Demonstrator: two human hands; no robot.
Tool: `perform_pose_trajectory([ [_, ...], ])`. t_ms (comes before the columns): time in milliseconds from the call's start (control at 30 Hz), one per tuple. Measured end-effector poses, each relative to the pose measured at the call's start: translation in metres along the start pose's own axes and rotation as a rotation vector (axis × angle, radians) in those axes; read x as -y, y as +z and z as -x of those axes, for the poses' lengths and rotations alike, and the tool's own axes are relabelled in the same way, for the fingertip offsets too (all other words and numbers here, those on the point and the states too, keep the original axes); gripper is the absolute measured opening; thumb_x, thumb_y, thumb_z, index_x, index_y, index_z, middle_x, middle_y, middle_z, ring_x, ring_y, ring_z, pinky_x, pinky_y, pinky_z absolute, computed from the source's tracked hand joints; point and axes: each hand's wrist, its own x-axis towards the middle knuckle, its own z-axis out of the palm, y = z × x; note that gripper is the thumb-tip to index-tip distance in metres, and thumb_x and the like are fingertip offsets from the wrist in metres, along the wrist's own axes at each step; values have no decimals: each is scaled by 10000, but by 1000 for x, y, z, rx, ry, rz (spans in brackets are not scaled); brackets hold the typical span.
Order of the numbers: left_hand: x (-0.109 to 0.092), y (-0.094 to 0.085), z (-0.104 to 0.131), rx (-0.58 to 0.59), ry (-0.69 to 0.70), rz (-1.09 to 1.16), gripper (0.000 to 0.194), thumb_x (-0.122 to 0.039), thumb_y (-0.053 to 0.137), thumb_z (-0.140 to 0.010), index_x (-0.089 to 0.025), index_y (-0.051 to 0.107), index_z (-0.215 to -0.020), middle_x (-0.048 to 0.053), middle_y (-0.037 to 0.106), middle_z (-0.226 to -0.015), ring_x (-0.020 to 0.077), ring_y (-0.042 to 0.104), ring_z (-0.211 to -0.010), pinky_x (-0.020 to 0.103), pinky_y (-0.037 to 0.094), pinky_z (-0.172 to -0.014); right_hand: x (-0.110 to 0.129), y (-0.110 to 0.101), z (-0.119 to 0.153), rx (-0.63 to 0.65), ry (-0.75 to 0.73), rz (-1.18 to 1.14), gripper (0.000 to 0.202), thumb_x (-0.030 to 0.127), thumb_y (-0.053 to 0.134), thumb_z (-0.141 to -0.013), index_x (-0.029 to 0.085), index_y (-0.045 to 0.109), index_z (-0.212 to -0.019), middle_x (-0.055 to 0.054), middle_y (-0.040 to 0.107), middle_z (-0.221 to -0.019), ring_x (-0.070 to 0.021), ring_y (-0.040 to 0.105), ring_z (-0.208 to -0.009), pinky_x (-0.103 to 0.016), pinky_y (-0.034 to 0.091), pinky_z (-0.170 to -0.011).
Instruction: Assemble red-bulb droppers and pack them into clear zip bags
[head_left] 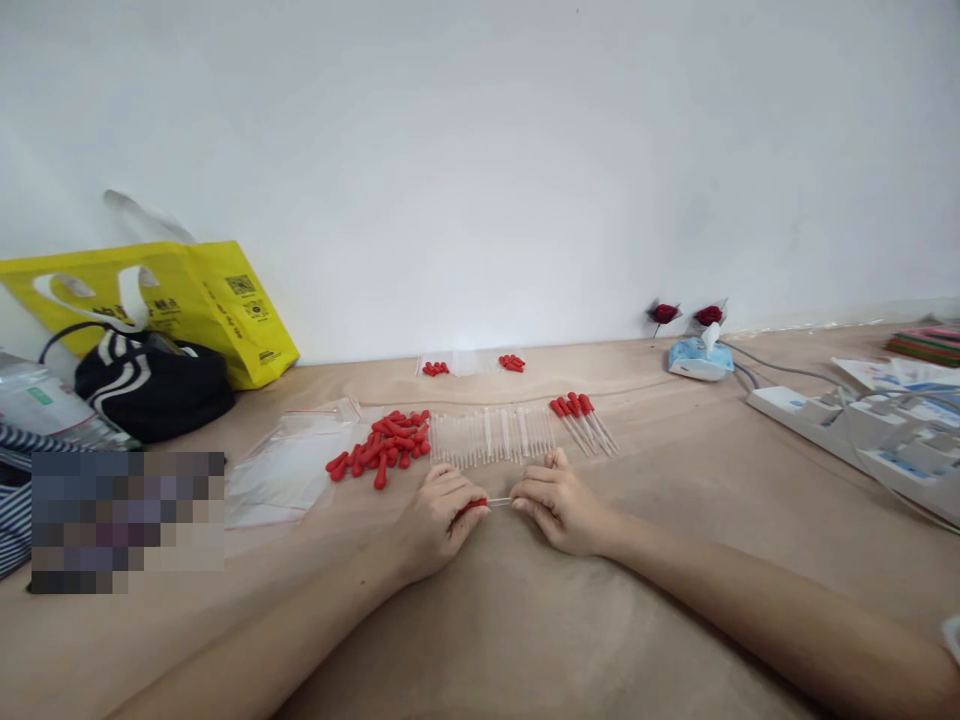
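On the table (675,620), four or so droppers (585,425) lie capped; many tubes (491,435) remain bare. My left hand (442,515) pinches a red bulb (474,506); my right (559,505) grips a clear tube (500,502).

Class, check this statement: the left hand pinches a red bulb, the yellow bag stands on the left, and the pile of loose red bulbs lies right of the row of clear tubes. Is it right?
Not quite: the head view shows the pile of loose red bulbs left of the row of clear tubes. The left hand and yellow bag are described correctly.
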Motion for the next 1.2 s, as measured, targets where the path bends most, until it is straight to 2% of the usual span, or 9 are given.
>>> perform_pose_trajectory([
  [400,1,1,1,23,-20,4,129,-183,452,-825,-167,572,-781,6,634,-685,124,550,-640,325,356,-767,2,-1,-3,69,0,20,246,182,343,-881,148,565,-780,-13,583,-710,-104,458,-626,-295,218,-711],
  [633,1,-1,2,27,-82,-22,124,-214,486,-820,-200,602,-782,-14,636,-681,121,558,-639,347,342,-808,5,-11,-4,20,-44,203,210,275,435,-854,190,624,-821,-25,576,-697,-148,460,-712,-322,198,-691],
  [733,3,-3,4,-27,-157,-82,164,-254,508,-808,-226,584,-950,15,632,-824,166,560,-794,365,349,-830,0,-15,-4,21,-36,256,194,264,454,-835,197,632,-798,-27,592,-694,-153,461,-712,-329,202,-691],
  [767,4,-4,4,-54,-209,-109,233,-269,515,-801,-228,551,-1028,31,617,-889,186,547,-858,370,358,-832,-5,-18,-4,7,14,267,190,258,454,-831,200,632,-797,-28,603,-705,-155,470,-719,-328,205,-694],
  [833,7,-6,5,-86,-313,-140,331,-282,521,-788,-212,487,-1109,55,580,-945,208,525,-906,365,391,-807,-17,-24,-5,-66,212,288,188,249,450,-824,203,632,-812,-30,627,-746,-161,498,-745,-326,212,-704],
  [933,10,-7,6,-57,-401,-120,280,-274,517,-777,-181,492,-1039,51,556,-882,200,536,-833,339,431,-736,-41,-34,-8,-201,618,314,193,252,443,-815,202,620,-872,-36,654,-805,-178,544,-786,-324,230,-728],
  [1000,11,-6,6,-21,-424,-108,224,-270,517,-772,-180,506,-976,43,554,-863,195,543,-809,335,437,-720,-55,-39,-12,-204,805,350,201,275,443,-808,201,601,-909,-42,662,-804,-198,560,-800,-328,242,-735],
  [1100,11,-6,5,11,-436,-104,160,-263,514,-768,-189,523,-909,32,556,-842,186,550,-790,335,440,-720,-66,-40,-17,-141,949,433,221,301,446,-797,182,567,-938,-67,661,-802,-231,570,-816,-347,256,-751],
  [1200,11,-7,5,30,-434,-104,112,-260,509,-770,-184,551,-840,28,549,-806,178,548,-756,332,443,-701,-68,-37,-21,-72,994,474,208,266,432,-785,172,549,-928,-79,657,-817,-246,578,-821,-370,267,-765],
])
